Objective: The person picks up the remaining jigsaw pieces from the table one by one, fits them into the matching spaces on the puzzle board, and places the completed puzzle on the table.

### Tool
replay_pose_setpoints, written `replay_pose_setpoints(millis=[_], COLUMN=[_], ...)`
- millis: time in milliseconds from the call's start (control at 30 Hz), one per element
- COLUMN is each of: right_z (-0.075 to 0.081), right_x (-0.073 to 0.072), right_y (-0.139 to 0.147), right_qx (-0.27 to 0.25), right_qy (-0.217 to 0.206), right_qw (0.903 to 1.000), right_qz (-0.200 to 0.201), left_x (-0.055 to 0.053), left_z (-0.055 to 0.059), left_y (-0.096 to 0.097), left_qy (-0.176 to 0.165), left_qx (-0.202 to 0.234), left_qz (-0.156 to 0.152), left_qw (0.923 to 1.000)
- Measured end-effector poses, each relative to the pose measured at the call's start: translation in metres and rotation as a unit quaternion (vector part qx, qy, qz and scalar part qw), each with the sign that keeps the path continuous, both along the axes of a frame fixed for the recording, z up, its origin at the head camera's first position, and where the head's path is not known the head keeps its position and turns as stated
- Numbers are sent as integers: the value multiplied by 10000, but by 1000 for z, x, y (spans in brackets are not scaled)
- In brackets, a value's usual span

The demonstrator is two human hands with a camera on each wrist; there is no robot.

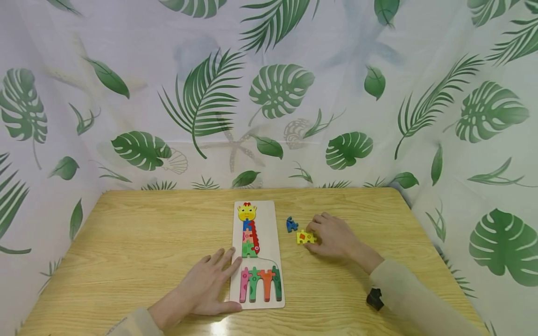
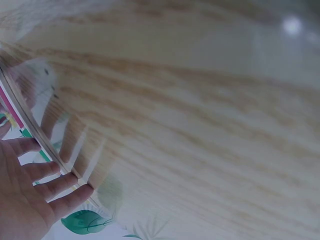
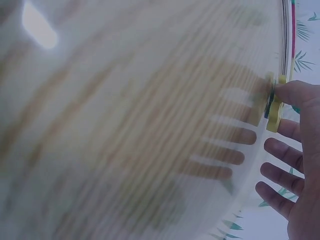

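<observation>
A wooden giraffe puzzle board (image 1: 269, 233) lies on the table, with a yellow head piece (image 1: 247, 212), coloured neck pieces and several leg pieces (image 1: 253, 284) set in it. Between neck and legs, bare board shows inside a drawn outline. My left hand (image 1: 208, 284) rests spread at the board's left edge; its fingertips touch that edge in the left wrist view too. Right of the board, my right hand (image 1: 334, 237) pinches a yellow puzzle piece (image 1: 303, 237) with red and orange marks between thumb and index finger. The other fingers (image 3: 281, 175) stay extended. Just beyond lies a blue puzzle piece (image 1: 291, 225).
The wood-grain table (image 1: 159, 233) reaches back to a white cloth (image 1: 294, 163) printed with green leaves, which hangs behind and at both sides. A dark object (image 1: 375, 298) sits at the right wrist beside the sleeve.
</observation>
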State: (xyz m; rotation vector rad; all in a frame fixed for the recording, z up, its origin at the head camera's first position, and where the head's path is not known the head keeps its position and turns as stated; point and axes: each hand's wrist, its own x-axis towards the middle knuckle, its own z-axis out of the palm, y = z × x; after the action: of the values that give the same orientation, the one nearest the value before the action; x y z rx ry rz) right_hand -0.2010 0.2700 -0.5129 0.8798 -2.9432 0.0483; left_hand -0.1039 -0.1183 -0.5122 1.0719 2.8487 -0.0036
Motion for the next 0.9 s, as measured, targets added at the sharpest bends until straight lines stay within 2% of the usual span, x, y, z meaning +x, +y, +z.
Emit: replay_pose_setpoints(millis=[233,900], right_z=[3,6], right_x=[6,15], right_y=[-4,-18], right_qx=[-104,-394], right_qy=[108,-78], right_qw=[9999,9992], right_qz=[51,-78], left_x=[0,0], left_z=[-1,0], left_y=[0,0], left_qy=[46,28], left_qx=[-7,-5], left_qz=[-11,-20], left_qw=[10000,10000])
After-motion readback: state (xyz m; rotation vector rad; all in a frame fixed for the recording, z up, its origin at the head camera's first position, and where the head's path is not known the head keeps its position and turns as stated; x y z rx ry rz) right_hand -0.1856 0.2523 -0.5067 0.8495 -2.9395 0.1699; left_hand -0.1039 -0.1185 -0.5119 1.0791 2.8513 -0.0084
